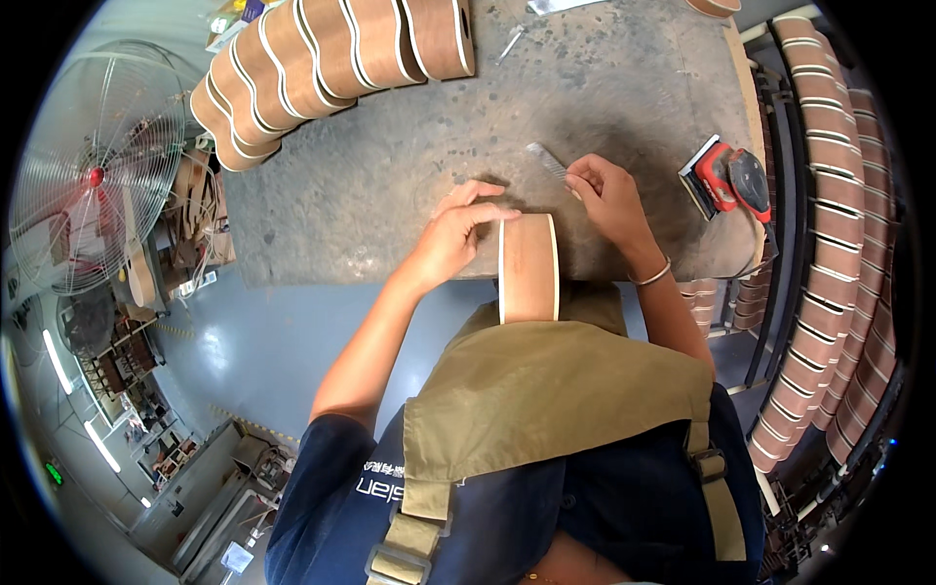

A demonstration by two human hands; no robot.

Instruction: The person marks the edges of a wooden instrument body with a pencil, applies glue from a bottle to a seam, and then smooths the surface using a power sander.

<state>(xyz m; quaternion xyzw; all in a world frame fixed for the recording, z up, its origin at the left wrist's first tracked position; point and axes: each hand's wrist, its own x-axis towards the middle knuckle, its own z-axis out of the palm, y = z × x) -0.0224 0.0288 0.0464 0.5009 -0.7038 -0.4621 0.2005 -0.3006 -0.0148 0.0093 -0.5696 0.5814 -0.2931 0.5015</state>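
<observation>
A curved wooden instrument body (pixel 529 263), edged with pale strips on both sides, stands upright at the bench's front edge against my apron (pixel 556 390). At its upper left corner rests a fingertip of my left hand (pixel 458 229), whose fingers are stretched out and apart. To the right of the body, my right hand (pixel 606 200) pinches one end of a thin, flat grey metal strip (pixel 546 159), which points away to the upper left just above the bench. Whether the strip is a file or a blade I cannot tell.
Several similar wooden bodies (pixel 336 49) line the far left of the grey bench (pixel 409 136). A red and black sander (pixel 723 177) lies at the right. A small slim tool (pixel 509 45) lies farther back. Racks of bodies (pixel 824 234) stand right, a large fan (pixel 97 175) left.
</observation>
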